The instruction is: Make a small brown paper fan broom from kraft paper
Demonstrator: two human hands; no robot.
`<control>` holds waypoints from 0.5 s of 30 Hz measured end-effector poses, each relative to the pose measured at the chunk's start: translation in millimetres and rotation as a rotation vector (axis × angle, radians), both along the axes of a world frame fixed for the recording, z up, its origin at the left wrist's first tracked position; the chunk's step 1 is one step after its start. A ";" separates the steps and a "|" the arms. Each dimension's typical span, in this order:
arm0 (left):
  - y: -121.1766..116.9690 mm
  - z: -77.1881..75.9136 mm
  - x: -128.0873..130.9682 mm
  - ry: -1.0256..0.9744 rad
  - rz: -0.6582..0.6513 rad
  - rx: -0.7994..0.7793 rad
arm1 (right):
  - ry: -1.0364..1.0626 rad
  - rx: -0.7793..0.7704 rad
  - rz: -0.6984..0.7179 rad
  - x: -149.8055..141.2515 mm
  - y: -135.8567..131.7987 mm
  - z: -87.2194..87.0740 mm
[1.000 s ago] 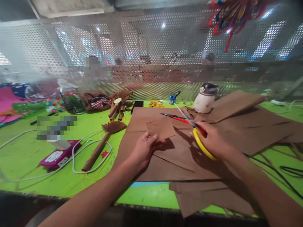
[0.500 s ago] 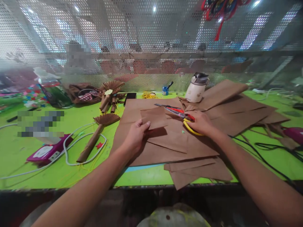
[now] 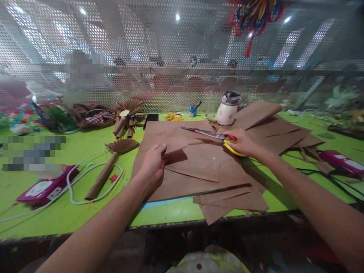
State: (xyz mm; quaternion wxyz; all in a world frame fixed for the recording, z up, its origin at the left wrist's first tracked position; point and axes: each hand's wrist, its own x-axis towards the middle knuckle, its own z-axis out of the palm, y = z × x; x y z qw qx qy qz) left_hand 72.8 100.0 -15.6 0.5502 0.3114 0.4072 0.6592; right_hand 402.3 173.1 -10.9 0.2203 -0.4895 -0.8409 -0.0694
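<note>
My left hand [image 3: 155, 163] pinches a small piece of brown paper [image 3: 174, 143] between thumb and fingers, holding it at a slant just above a large brown sheet [image 3: 196, 163]. On the right, my right hand [image 3: 240, 142] has its fingers at the handles of scissors [image 3: 210, 134] with a yellow and a red loop. Their blades point left, low over the sheet. Close by the blades lies a thin dark and red tool, partly merged with them, whose kind I cannot make out. A tiny green star [image 3: 214, 158] rests on the sheet.
Brown paper sheets [image 3: 273, 125] are stacked right, behind them a white bottle [image 3: 226, 110]. Left are a rolled paper piece with a pleated top [image 3: 106, 170], a white cable [image 3: 71, 189] and a purple power strip [image 3: 42, 189]. A blue paint jar [image 3: 192, 110] stands behind.
My view has shifted slightly. The small paper in my left hand has tilted flatter and moved a little left. My right hand and the scissors have moved slightly right over the sheet.
</note>
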 end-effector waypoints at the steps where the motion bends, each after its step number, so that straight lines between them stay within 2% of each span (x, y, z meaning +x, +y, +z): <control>1: 0.6 -0.4 -0.6 -0.010 0.005 -0.004 | -0.002 -0.001 0.011 0.5 -1.4 -0.1; 4: 1.3 -0.3 -2.1 -0.022 0.001 0.004 | -0.008 -0.011 0.061 -10.4 -8.5 1.8; 9: 4.9 2.7 -7.0 -0.045 0.062 0.073 | 0.002 -0.041 0.054 -50.4 -16.8 7.4; 15: 9.7 8.5 -15.1 -0.058 0.183 0.113 | -0.044 -0.066 0.049 -73.2 -11.2 -5.7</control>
